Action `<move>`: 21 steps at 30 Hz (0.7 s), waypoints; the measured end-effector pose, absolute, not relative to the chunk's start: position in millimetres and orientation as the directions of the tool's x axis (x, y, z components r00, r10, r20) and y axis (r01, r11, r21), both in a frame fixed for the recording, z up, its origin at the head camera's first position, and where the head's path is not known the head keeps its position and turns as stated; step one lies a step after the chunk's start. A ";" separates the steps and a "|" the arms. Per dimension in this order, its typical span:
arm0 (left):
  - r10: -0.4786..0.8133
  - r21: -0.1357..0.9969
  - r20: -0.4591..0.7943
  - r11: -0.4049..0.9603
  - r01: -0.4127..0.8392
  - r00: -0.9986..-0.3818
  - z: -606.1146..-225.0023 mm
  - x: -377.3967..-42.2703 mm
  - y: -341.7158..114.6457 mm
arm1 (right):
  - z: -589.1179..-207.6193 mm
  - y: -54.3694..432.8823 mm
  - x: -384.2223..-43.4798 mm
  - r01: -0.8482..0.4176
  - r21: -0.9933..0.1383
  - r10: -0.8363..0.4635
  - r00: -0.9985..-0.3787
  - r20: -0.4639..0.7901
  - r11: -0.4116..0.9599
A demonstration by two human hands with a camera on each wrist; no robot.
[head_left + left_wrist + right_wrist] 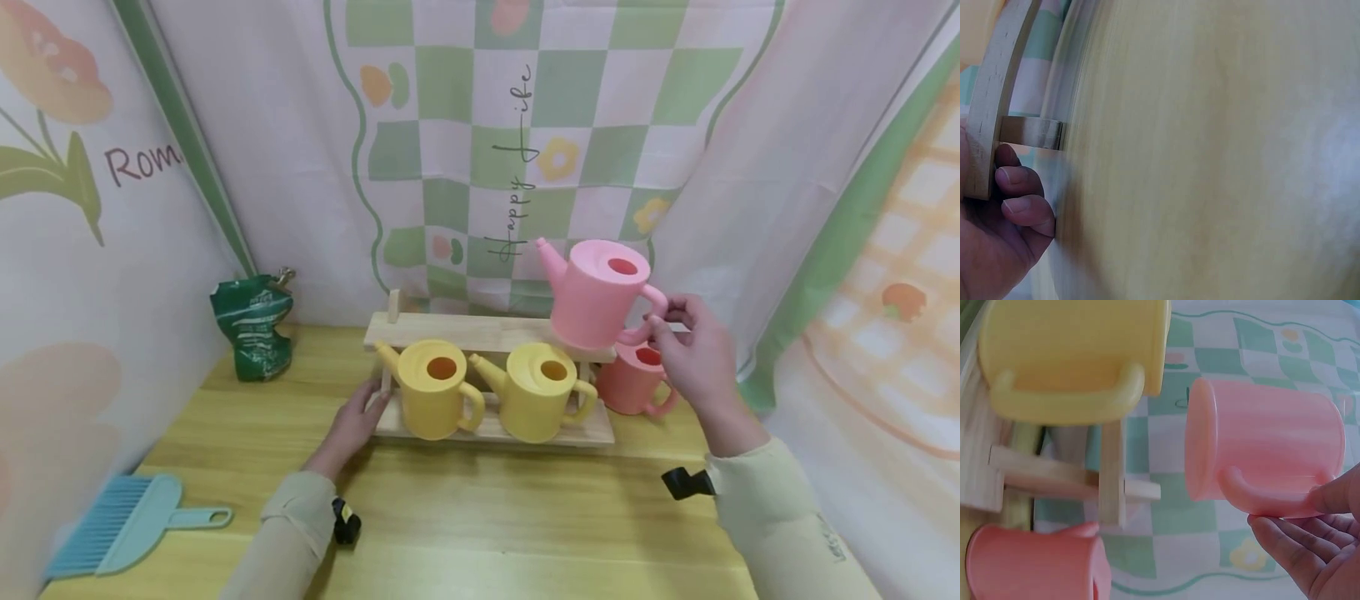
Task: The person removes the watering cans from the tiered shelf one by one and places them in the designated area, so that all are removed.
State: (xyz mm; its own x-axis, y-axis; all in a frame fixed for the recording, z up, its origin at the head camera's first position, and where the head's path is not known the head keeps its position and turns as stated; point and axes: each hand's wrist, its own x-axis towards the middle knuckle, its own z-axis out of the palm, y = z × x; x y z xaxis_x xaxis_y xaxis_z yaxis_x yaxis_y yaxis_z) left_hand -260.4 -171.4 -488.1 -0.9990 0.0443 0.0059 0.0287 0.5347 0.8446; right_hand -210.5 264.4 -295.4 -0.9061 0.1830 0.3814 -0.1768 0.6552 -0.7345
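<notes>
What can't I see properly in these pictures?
Right wrist view: the spout of the pink can, hidden behind its own body.
Right wrist view: part of the coral can, cut off by the bottom edge.
Head view: lettering on the green bag, too small.
Left wrist view: part of the left grip, cut off by the left edge.

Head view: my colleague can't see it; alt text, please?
A person's right grip holds a pink watering can by its handle above the right end of a rack; the left grip holds its left end. Two yellow cans stand on the lower shelf, a red can beside the rack.
</notes>
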 end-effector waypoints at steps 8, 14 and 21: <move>0.053 0.841 0.002 0.541 0.030 -0.999 -488.0 -261.9 -171.1 | -299.5 292.6 -199.7 -0.151 -0.734 0.226 -0.894 0.387 0.662; 0.049 0.844 0.000 0.536 0.026 -0.999 -489.9 -262.7 -171.7 | -309.1 315.5 -195.8 -0.136 -0.737 0.262 -0.880 0.397 0.662; 0.050 0.839 0.001 0.543 0.028 -0.999 -491.6 -263.8 -172.5 | -319.9 341.2 -191.2 -0.085 -0.717 0.321 -0.853 0.411 0.692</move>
